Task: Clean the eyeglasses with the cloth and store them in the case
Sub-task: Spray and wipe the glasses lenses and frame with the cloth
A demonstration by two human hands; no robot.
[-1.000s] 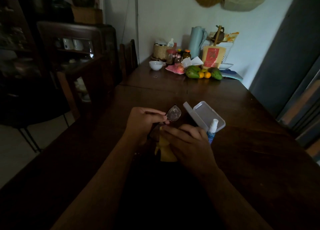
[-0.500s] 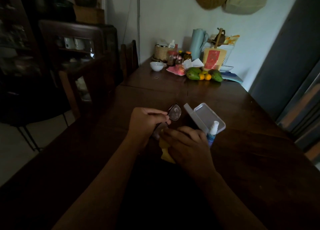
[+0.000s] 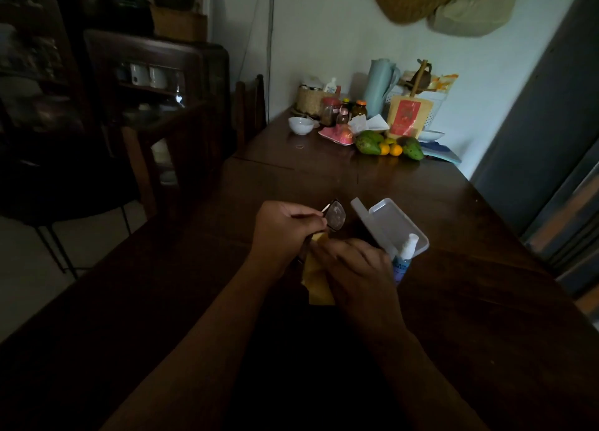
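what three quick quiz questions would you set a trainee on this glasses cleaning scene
1. True or false: the case lies open on the table.
2. The left hand grips: A the eyeglasses, B a spoon, C a phone.
3. What colour is the cloth that the right hand holds against the eyeglasses?

Key
1. True: its lid is swung back.
2. A.
3. Yellow.
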